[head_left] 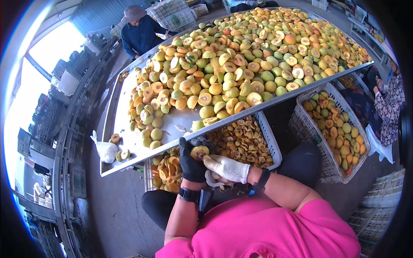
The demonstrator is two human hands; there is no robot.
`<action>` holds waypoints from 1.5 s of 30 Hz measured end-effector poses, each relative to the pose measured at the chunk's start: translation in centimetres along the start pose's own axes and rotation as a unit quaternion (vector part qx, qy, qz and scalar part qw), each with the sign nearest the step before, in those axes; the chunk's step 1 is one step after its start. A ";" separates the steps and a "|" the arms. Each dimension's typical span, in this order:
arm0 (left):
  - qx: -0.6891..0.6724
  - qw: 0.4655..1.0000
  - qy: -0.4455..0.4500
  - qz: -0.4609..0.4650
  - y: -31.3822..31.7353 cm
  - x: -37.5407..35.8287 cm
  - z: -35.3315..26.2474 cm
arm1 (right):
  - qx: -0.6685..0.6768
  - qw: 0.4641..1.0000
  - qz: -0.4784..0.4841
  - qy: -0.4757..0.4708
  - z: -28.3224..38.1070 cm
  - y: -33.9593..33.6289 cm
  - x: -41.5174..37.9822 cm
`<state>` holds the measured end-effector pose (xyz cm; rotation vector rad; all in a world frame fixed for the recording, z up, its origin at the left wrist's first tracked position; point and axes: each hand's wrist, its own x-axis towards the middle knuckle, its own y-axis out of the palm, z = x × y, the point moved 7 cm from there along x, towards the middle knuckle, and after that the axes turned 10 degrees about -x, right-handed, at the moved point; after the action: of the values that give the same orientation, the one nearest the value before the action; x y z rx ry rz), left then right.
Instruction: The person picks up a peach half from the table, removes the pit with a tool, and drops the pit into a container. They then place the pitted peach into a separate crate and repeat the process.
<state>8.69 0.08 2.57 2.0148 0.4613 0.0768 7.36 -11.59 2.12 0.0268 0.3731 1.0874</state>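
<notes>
My left hand (pixel 191 165), in a black glove, is closed around a yellow peach half (pixel 199 152), its cut face turned up. At the fruit's lower right edge, my right hand (pixel 226 168) in a white knit glove has its fingers bent together. Whatever those fingers grip is hidden. Below the right hand is a small pale container (pixel 211 181), mostly covered. A crate (pixel 276 150) of cut fruit pieces (pixel 245 139) stands under the table edge, just beyond my hands. More orange fruit halves (pixel 168 170) fill a crate to the left of my left wrist.
A metal-rimmed table (pixel 178 117) spans the front, heaped with peach halves (pixel 223 73). A white plastic bag (pixel 106 149) lies at its left corner. To the right stands a full crate (pixel 312 136). One person (pixel 140 34) is across the table, another (pixel 389 101) at right.
</notes>
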 end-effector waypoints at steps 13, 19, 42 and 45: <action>0.400 0.905 0.134 -0.047 -1.1 -1.5 -2.1 | -0.038 0.999 0.014 0.006 -1.8 1.4 1.3; 0.272 0.956 0.111 0.016 -0.2 -2.1 -2.2 | 0.028 0.996 0.067 0.058 -1.1 1.9 0.2; -0.053 0.984 -0.148 0.084 -2.4 -2.3 0.2 | 0.349 0.878 0.308 0.112 -3.2 4.8 0.0; -0.156 0.973 -0.150 0.076 -1.2 -2.8 0.3 | 0.372 0.863 0.325 0.107 -2.8 5.2 -0.2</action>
<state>5.77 -0.65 1.82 1.7121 0.0935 -0.0572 1.93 -9.81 0.59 0.7752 1.0231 1.5547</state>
